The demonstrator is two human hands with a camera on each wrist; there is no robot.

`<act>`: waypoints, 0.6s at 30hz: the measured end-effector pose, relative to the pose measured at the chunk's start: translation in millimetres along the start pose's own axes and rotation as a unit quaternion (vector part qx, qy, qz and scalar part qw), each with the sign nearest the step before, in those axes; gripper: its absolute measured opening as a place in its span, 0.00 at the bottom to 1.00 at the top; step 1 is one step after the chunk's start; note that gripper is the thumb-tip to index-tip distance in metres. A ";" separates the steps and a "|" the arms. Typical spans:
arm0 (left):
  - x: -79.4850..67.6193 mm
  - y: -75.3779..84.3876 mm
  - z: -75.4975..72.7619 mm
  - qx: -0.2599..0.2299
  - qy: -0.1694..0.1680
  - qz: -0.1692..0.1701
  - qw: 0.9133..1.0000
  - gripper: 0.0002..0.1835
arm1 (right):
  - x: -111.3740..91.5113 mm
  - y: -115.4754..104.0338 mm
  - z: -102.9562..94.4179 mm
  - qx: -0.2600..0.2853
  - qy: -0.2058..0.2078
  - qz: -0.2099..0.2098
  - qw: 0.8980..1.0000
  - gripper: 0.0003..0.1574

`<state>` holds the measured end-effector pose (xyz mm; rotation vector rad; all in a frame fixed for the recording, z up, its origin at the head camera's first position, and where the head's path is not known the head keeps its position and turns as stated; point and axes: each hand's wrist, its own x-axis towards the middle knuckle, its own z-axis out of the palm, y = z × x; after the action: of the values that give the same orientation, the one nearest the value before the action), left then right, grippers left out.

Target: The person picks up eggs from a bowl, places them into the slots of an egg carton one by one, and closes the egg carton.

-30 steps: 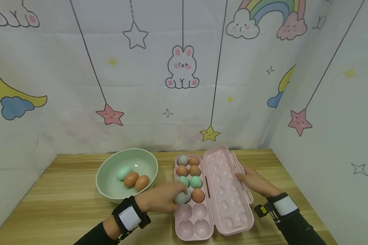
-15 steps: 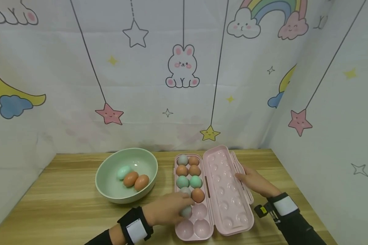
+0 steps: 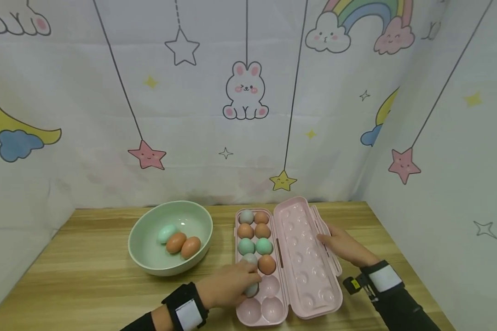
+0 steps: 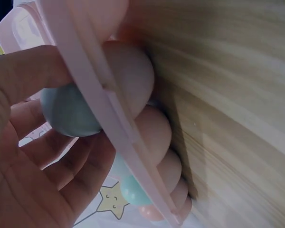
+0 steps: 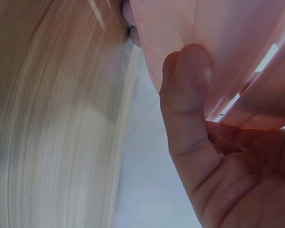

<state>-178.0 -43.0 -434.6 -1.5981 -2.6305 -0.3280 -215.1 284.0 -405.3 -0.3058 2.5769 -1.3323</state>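
Observation:
My left hand [image 3: 228, 285] holds a grey-green egg [image 4: 71, 111] between thumb and fingers, low in a left-column cup of the pink egg carton [image 3: 250, 311]. Part of that egg is hidden by the fingers in the head view. Farther back, the carton's cups hold brown eggs [image 3: 267, 264], green eggs [image 3: 264, 246] and grey eggs [image 3: 246, 216]. Along the outer edge of the carton's opened lid [image 3: 304, 257], my right hand [image 3: 345, 243] grips the rim, its thumb [image 5: 194, 71] pressed on the pink plastic in the right wrist view.
A pale green bowl [image 3: 142, 250] stands left of the carton, with one mint egg [image 3: 167, 233] and two brown eggs [image 3: 190, 247] inside. Everything rests on a wooden table [image 3: 66, 276]. Behind it hangs a printed cloth [image 3: 199, 174].
My left hand has brought the grey-green egg toward the near end of the carton, from beside the fourth row to the cup in front of it. The right hand stays on the lid.

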 end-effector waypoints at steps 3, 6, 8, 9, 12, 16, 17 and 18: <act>0.4 -1.4 0.0 -0.005 -0.010 -0.009 1.000 0.15 | -0.4 -0.9 0.1 0.001 -0.002 -0.002 1.000 0.35; 0.4 -2.6 0.3 -0.008 -0.018 -0.017 1.000 0.16 | -0.6 -1.5 0.1 0.000 -0.003 -0.002 1.000 0.36; 0.5 -3.4 1.1 -0.006 -0.019 -0.018 1.000 0.17 | -0.5 -1.9 0.1 0.000 -0.004 0.001 1.000 0.36; 0.6 -3.6 1.5 -0.004 -0.019 -0.019 1.000 0.17 | -0.4 -2.2 0.1 0.000 -0.003 0.002 1.000 0.36; 0.8 -4.2 2.4 0.001 -0.014 -0.017 1.000 0.16 | 0.0 -2.0 0.4 -0.003 -0.003 0.002 1.000 0.36; 1.3 -4.3 1.1 0.012 -0.007 -0.010 1.000 0.16 | 0.4 -1.7 0.8 -0.008 -0.002 0.004 1.000 0.35; 1.5 -4.3 0.4 0.016 -0.006 -0.007 1.000 0.16 | 0.5 -1.7 0.7 -0.012 -0.002 0.005 1.000 0.35; 1.7 -4.3 -0.5 0.019 -0.004 -0.005 1.000 0.15 | 0.6 -1.9 0.7 -0.013 -0.001 0.006 1.000 0.35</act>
<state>-182.6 -43.5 -434.5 -1.5787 -2.6338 -0.2710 -215.3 282.2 -404.3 -0.2953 2.5915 -1.2937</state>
